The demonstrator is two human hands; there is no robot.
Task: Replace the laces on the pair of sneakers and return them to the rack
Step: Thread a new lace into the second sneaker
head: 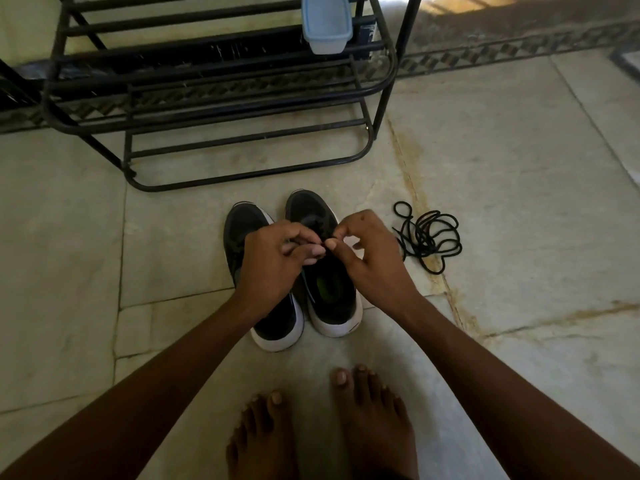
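Note:
Two black sneakers with white soles stand side by side on the floor, toes pointing away from me: the left sneaker [242, 223] and the right sneaker [332, 292]. Over the right sneaker's lacing, my left hand [273, 261] and my right hand [367, 254] both pinch a black lace [323, 241] between thumb and fingers. Much of the left sneaker is hidden under my left hand and forearm. A loose bundle of black laces [429, 237] lies on the floor to the right of the shoes.
A black metal shoe rack [221, 109] stands just beyond the sneakers, with a pale blue plastic box [325, 22] on an upper shelf. My bare feet [322, 427] rest on the stone floor near the bottom of the view.

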